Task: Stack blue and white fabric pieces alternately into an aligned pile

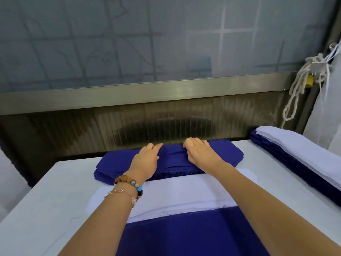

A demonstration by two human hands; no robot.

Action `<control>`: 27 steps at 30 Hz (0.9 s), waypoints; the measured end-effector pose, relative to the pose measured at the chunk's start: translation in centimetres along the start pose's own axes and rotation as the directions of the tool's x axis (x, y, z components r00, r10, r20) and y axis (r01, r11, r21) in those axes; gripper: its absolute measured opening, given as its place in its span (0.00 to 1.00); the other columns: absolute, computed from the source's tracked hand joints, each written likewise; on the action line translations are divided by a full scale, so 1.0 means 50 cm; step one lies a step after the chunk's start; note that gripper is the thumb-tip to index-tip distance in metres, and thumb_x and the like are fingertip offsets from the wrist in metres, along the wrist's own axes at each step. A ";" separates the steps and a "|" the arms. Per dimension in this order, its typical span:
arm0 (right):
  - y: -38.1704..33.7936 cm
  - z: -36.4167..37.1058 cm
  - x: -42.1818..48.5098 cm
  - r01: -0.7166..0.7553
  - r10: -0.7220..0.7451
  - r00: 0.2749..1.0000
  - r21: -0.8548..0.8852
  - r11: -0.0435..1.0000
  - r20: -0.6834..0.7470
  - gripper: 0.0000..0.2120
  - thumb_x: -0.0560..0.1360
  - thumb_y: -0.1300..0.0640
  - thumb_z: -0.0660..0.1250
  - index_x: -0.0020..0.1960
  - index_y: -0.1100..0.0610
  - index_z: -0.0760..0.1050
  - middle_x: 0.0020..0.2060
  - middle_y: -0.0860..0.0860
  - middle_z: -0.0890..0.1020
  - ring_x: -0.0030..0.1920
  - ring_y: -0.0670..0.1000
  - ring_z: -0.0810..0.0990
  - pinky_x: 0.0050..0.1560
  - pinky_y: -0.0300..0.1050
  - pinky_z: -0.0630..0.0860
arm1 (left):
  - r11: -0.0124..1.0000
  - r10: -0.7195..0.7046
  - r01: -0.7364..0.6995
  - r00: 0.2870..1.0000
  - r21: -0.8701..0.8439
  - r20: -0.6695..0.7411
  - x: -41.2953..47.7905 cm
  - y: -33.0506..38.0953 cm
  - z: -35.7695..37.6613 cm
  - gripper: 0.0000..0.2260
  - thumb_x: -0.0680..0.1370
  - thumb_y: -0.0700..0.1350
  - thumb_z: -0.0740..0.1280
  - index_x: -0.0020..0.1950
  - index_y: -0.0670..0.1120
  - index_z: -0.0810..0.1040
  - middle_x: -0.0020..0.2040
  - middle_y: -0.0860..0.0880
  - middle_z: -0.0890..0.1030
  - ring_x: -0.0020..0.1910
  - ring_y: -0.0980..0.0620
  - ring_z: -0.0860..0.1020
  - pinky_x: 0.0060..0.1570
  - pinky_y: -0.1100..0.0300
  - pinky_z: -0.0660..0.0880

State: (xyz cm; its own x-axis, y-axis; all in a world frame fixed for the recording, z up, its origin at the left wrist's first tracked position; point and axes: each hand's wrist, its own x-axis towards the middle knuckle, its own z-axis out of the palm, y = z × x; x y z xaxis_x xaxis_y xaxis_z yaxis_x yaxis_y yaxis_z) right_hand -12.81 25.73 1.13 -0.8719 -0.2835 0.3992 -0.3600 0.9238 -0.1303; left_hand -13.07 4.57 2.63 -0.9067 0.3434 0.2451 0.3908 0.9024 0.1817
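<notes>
A pile of blue fabric pieces (114, 163) lies at the far edge of the white table (55, 196). My left hand (147, 159) rests flat on top of it, fingers straight and pointing away. My right hand (201, 152) lies on the same pile, its fingertips bent down into a small fold of the blue cloth; whether it pinches the cloth is unclear. Closer to me sits a pile of white fabric pieces (180, 193). At the near edge lies a blue piece (184, 235), on top of the white pile's near edge.
A long stack of blue pieces topped with white pieces (299, 150) runs along the table's right side. A dark metal wall with a frosted window (147, 43) stands right behind the table. Knotted white rope (302, 85) hangs at the far right.
</notes>
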 end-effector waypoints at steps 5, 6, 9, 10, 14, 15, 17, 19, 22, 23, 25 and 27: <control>-0.011 -0.014 0.006 -0.142 0.124 0.989 0.318 0.937 0.077 0.33 0.74 0.68 0.63 0.72 0.44 0.60 0.52 0.45 0.72 0.56 0.46 0.71 0.62 0.46 0.64 | 0.996 -0.032 0.036 0.998 -0.077 0.058 0.013 0.015 -0.017 0.18 0.84 0.51 0.54 0.74 0.51 0.65 0.66 0.48 0.74 0.63 0.48 0.73 0.60 0.52 0.73; -0.011 -0.018 0.010 -0.167 0.139 0.984 0.315 0.934 0.108 0.35 0.74 0.68 0.64 0.73 0.43 0.58 0.53 0.45 0.72 0.56 0.46 0.71 0.63 0.48 0.65 | 0.996 -0.043 0.048 0.997 -0.081 0.071 0.013 0.015 -0.019 0.16 0.84 0.50 0.55 0.71 0.51 0.67 0.62 0.48 0.76 0.59 0.48 0.75 0.57 0.53 0.74; -0.004 -0.030 0.016 -0.206 0.155 0.969 0.274 0.940 0.194 0.31 0.73 0.63 0.66 0.71 0.44 0.62 0.56 0.46 0.72 0.60 0.48 0.70 0.65 0.51 0.63 | 0.992 -0.071 0.078 0.995 -0.099 0.066 0.011 0.015 -0.015 0.10 0.82 0.48 0.60 0.63 0.51 0.69 0.47 0.51 0.75 0.45 0.52 0.74 0.47 0.56 0.75; -0.003 -0.032 0.018 -0.208 0.157 0.963 0.233 0.950 0.220 0.28 0.73 0.60 0.67 0.69 0.44 0.64 0.57 0.46 0.72 0.62 0.49 0.69 0.66 0.52 0.62 | 0.992 -0.074 0.080 0.995 -0.098 0.062 0.010 0.015 -0.014 0.09 0.82 0.48 0.61 0.62 0.51 0.69 0.46 0.51 0.75 0.44 0.52 0.73 0.45 0.57 0.74; -0.010 -0.039 0.025 -0.255 0.198 0.938 0.180 0.950 0.283 0.19 0.73 0.58 0.67 0.62 0.46 0.70 0.59 0.48 0.74 0.64 0.52 0.66 0.67 0.55 0.58 | 0.996 -0.045 0.049 0.998 -0.074 0.048 0.007 0.020 -0.015 0.05 0.82 0.47 0.61 0.57 0.50 0.69 0.55 0.49 0.74 0.49 0.51 0.72 0.49 0.55 0.74; -0.010 -0.044 0.026 -0.268 0.211 0.931 0.166 0.949 0.297 0.17 0.73 0.58 0.67 0.60 0.46 0.71 0.58 0.49 0.75 0.64 0.52 0.66 0.67 0.55 0.58 | 0.998 -0.035 0.036 0.999 -0.042 0.035 0.005 0.022 -0.015 0.05 0.82 0.48 0.61 0.57 0.50 0.69 0.57 0.49 0.73 0.52 0.51 0.71 0.51 0.55 0.74; -0.007 -0.061 0.029 -0.254 0.230 0.916 0.032 0.967 0.328 0.13 0.73 0.55 0.68 0.57 0.48 0.74 0.56 0.50 0.76 0.64 0.54 0.66 0.67 0.57 0.58 | 0.995 -0.019 0.019 1.000 0.096 -0.001 0.003 0.020 -0.017 0.07 0.82 0.51 0.60 0.58 0.51 0.69 0.59 0.49 0.69 0.56 0.50 0.67 0.54 0.53 0.73; 0.002 -0.079 0.030 -0.212 0.255 0.898 -0.155 0.965 0.358 0.15 0.73 0.49 0.69 0.58 0.50 0.75 0.57 0.51 0.76 0.64 0.55 0.66 0.68 0.59 0.58 | 0.964 -0.010 0.012 1.000 0.264 -0.010 0.004 0.012 -0.024 0.13 0.81 0.56 0.60 0.62 0.53 0.69 0.61 0.49 0.66 0.60 0.49 0.65 0.59 0.50 0.70; 0.029 -0.099 0.021 -0.223 0.328 0.868 -0.299 0.928 0.372 0.24 0.71 0.44 0.69 0.64 0.51 0.73 0.61 0.52 0.73 0.65 0.56 0.66 0.68 0.58 0.59 | 0.906 -0.015 0.008 1.000 0.423 0.013 0.011 -0.018 -0.042 0.22 0.78 0.65 0.58 0.66 0.54 0.70 0.63 0.49 0.66 0.63 0.48 0.65 0.64 0.50 0.65; 0.042 -0.104 0.015 -0.243 0.353 0.864 -0.316 0.917 0.359 0.26 0.70 0.43 0.69 0.65 0.51 0.73 0.61 0.52 0.73 0.65 0.57 0.65 0.68 0.58 0.59 | 0.900 -0.039 0.026 0.999 0.436 0.022 0.011 -0.033 -0.048 0.25 0.77 0.67 0.58 0.67 0.54 0.71 0.62 0.49 0.67 0.63 0.48 0.65 0.64 0.50 0.64; 0.071 -0.111 0.002 -0.305 0.405 0.855 -0.318 0.898 0.323 0.27 0.70 0.42 0.69 0.66 0.50 0.73 0.62 0.52 0.72 0.66 0.57 0.65 0.68 0.58 0.60 | 0.911 -0.124 0.095 0.991 0.400 0.048 0.006 -0.069 -0.060 0.26 0.76 0.68 0.58 0.67 0.55 0.72 0.62 0.51 0.68 0.63 0.49 0.65 0.65 0.49 0.63; 0.100 -0.117 -0.013 -0.415 0.486 0.818 -0.268 0.869 0.308 0.27 0.69 0.42 0.68 0.65 0.50 0.73 0.63 0.52 0.72 0.66 0.57 0.65 0.67 0.57 0.61 | 0.925 -0.222 0.188 0.973 0.331 0.067 -0.007 -0.108 -0.070 0.25 0.76 0.67 0.60 0.68 0.56 0.71 0.63 0.51 0.69 0.64 0.49 0.66 0.64 0.48 0.63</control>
State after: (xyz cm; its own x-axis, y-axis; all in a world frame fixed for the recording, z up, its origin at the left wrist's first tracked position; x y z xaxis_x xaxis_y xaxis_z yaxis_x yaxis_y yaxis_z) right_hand -12.10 32.03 5.54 -0.9903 0.1378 -0.0168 0.1383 0.9897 -0.0358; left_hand -14.30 -1.34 4.90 -0.9793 0.1511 0.1345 0.1380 0.9852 -0.1015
